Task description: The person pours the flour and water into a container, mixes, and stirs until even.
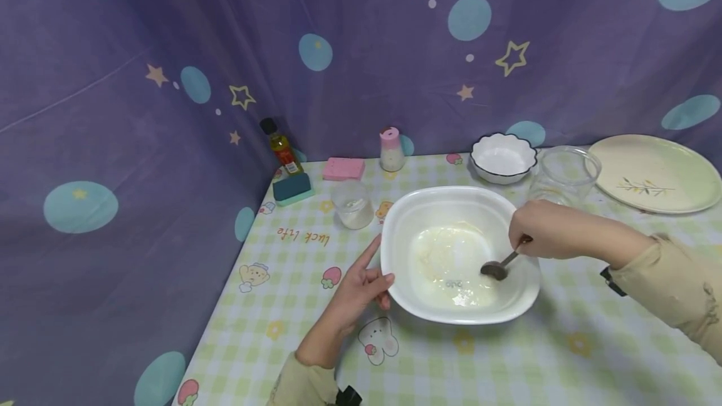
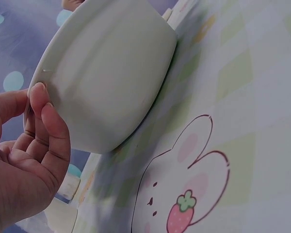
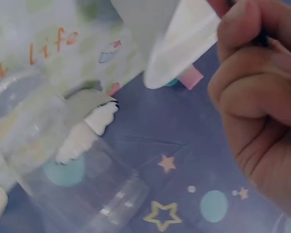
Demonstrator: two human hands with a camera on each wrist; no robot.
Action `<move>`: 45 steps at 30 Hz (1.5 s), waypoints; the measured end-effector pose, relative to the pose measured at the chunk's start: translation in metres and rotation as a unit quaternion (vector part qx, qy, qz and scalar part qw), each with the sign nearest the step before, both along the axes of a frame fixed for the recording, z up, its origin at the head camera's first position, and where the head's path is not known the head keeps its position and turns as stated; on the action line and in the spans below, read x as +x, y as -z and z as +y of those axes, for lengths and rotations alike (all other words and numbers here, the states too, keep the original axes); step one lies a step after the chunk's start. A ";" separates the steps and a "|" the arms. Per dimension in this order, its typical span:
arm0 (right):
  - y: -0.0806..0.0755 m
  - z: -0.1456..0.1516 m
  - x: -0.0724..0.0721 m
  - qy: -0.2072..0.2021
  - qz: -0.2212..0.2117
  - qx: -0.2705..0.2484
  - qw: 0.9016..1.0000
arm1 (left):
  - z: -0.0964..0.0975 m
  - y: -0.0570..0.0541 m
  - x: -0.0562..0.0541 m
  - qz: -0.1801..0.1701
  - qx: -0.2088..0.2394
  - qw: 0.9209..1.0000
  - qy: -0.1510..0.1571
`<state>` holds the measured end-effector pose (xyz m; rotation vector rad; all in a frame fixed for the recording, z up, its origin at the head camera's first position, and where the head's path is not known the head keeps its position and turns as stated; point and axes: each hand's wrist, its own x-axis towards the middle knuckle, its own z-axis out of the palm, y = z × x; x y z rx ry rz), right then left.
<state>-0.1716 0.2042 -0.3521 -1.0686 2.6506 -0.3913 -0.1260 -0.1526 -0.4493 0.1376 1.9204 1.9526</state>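
A white basin (image 1: 406, 205) stands on the checked tablecloth with a pale, wet, glossy mixture (image 1: 451, 262) spread over its bottom. At its left side my left hand (image 1: 361, 284) holds the rim between thumb and fingers; in the left wrist view the left hand (image 2: 34, 145) grips the edge of the tilted-looking basin (image 2: 102, 77). My right hand (image 1: 544, 230), over the basin's right rim, grips a dark metal spoon (image 1: 495, 270) by its handle, its bowl low in the basin. In the right wrist view the right hand (image 3: 257, 92) has curled fingers, and the spoon is mostly hidden.
Behind the basin stand a clear cup (image 1: 353, 208) with white contents, a pink-topped shaker (image 1: 392, 150), a scalloped white bowl (image 1: 504, 161) and a clear plastic tub (image 1: 566, 171). An oval plate (image 1: 648, 174) lies right. Sponges (image 1: 344, 169) and an oil bottle (image 1: 284, 152) are back left.
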 end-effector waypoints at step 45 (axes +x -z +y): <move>0.011 -0.027 0.007 0.056 0.130 0.042 0.989 | 0.000 -0.001 0.001 0.010 0.017 1.000 0.007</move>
